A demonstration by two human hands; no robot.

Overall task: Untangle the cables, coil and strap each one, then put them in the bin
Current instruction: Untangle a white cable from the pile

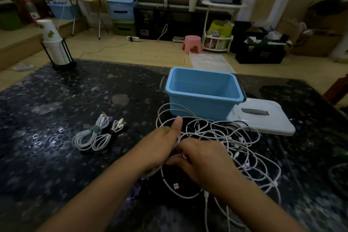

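A tangle of white cables (pixel 237 143), with some black cable among them, lies on the dark speckled table in front of the blue bin (pixel 204 98). My left hand (pixel 160 147) grips strands at the tangle's left side, thumb raised. My right hand (pixel 205 160) pinches a cable close beside it, near the middle of the pile. A white USB plug (pixel 176 186) lies below my hands. Two coiled, strapped white cables (pixel 95 135) lie side by side to the left. The bin holds nothing that I can see.
The bin's white lid (pixel 263 118) lies flat right of the bin. A black stand with stacked paper cups (pixel 56 49) is at the table's far left corner. Another cable loop (pixel 339 173) shows at the right edge. Beyond the table is the cluttered floor.
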